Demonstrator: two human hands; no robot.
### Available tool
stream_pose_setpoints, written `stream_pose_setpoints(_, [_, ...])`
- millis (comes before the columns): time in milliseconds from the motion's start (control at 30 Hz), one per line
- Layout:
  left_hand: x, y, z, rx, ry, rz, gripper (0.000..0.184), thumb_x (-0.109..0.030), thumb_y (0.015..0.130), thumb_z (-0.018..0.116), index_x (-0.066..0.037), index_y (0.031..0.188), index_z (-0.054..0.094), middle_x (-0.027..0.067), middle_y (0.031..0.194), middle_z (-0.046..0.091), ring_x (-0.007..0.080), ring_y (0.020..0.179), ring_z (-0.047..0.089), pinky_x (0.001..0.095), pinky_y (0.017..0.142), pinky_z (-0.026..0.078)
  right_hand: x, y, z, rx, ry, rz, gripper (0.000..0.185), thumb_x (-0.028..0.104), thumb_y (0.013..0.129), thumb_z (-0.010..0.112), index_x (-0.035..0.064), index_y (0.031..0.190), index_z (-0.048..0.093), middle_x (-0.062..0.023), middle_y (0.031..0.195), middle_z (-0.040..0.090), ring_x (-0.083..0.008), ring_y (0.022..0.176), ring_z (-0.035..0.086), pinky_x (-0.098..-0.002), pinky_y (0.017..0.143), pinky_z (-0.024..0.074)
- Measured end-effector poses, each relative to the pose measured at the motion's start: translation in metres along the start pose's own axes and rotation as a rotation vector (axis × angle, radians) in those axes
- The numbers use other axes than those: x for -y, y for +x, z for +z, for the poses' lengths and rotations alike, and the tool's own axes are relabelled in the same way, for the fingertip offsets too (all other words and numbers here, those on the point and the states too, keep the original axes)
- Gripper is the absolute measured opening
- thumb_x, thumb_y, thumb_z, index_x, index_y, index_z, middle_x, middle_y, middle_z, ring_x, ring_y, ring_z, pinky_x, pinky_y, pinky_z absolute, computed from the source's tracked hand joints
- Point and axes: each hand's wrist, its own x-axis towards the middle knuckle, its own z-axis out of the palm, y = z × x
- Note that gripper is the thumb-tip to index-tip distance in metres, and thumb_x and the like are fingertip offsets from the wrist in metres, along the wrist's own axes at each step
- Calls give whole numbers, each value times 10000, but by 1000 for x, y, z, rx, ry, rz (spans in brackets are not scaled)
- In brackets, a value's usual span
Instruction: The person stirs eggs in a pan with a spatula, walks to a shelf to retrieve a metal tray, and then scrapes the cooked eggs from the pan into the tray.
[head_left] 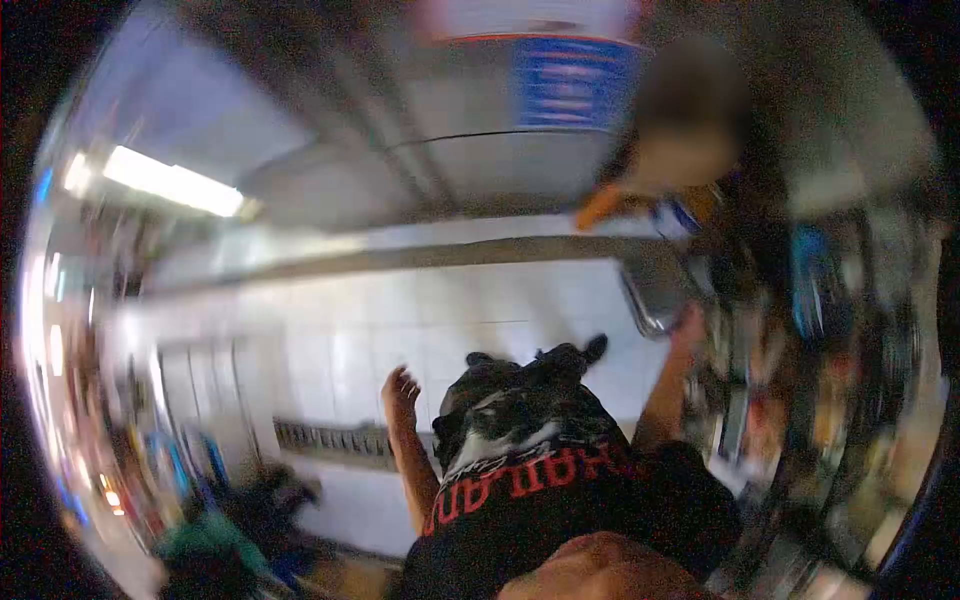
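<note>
My left hand (402, 387) hangs beside my body over the pale floor, nothing in it, its fingers loosely bent and apart. On the other side, my right hand (688, 325) is smeared by motion. It is at the corner of a dark grey tray (660, 290) with a shiny rounded rim and seems to grip its edge. The tray's far part merges into the dark background, so what it holds, if anything, cannot be made out. Between my arms is my black shirt with red lettering, and beyond it my dark shoes.
Another person (685, 130) with an orange sleeve stands ahead on the right. White tiles (350, 300) cover the floor, with a slotted drain grate (330, 440) at the left. A bright ceiling lamp (175, 180) shows at upper left. Blurred shelves and goods line the right side.
</note>
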Motion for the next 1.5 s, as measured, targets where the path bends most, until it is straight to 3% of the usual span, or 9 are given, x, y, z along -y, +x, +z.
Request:
stream_pose_setpoints(233, [-115,98,-167,6,-211,184,250,-293,895,505,-88,974,623,-42,682,501,81,622,494,238,595,430,-79,-158,110,178,-652,173,503,306,695,675,8,1087,571,-165,1044,616,-282,943,585,-400,834,455])
stream_pose_setpoints(400, [-155,129,-210,103,-198,169,284,-315,879,528,-75,1004,616,-16,712,549,89,619,512,267,587,427,-77,-289,252,579,-1213,-401,652,392,585,770,-6,1059,564,-194,1060,605,-310,968,581,-423,826,454])
stream_pose_setpoints(700, [-379,304,-365,16,-850,-231,724,-560,755,624,-186,1331,397,120,1329,342,323,1187,374,649,848,410,-14,-896,759,2159,-598,-1215,372,139,565,698,38,892,553,-169,837,623,-365,747,604,-433,630,485])
stream_pose_setpoints(833, [-523,358,-514,133,-1134,570,628,-503,865,491,-71,1316,418,139,1264,508,327,1137,504,479,936,453,-51,-1110,896,2689,-249,-1405,267,73,617,632,66,869,544,-131,819,554,-342,798,574,-418,676,477])
stream_pose_setpoints(1067, [-733,468,-713,-272,-1011,1064,711,-600,855,440,-43,1296,441,128,1233,538,289,1103,537,443,941,446,-97,-1364,1093,2761,-8,-1813,331,101,607,648,98,935,604,-71,849,548,-267,868,558,-385,710,474])
stream_pose_setpoints(1167, [-821,541,-783,77,-1125,1093,744,-633,846,424,-45,1301,436,153,1234,526,305,1098,533,454,938,446,-84,-1452,1181,2736,-68,-1886,379,133,607,682,111,979,616,-78,868,543,-281,894,544,-407,746,461])
stream_pose_setpoints(1333, [-1018,621,-838,122,-1226,898,821,-688,822,399,-43,1331,405,183,1287,468,344,1087,526,482,925,449,-36,-1570,1357,2395,-38,-1432,579,242,641,777,64,1148,560,-137,1096,552,-312,1026,515,-386,891,417])
stream_pose_setpoints(1400, [-1083,668,-874,-415,-1012,622,800,-668,827,413,-35,1315,433,185,1244,513,338,1079,535,479,944,435,-69,-1605,1448,2109,-147,-1297,678,274,676,777,14,1229,484,-167,1140,535,-325,1097,488,-391,935,400])
stream_pose_setpoints(1500, [-1100,810,-958,143,-1329,786,731,-622,840,441,-30,1265,498,171,1174,578,317,1067,557,441,968,424,-151,-1664,1576,2127,-592,-746,653,222,729,741,-3,1263,438,-187,1182,532,-312,1109,498,-409,945,389])
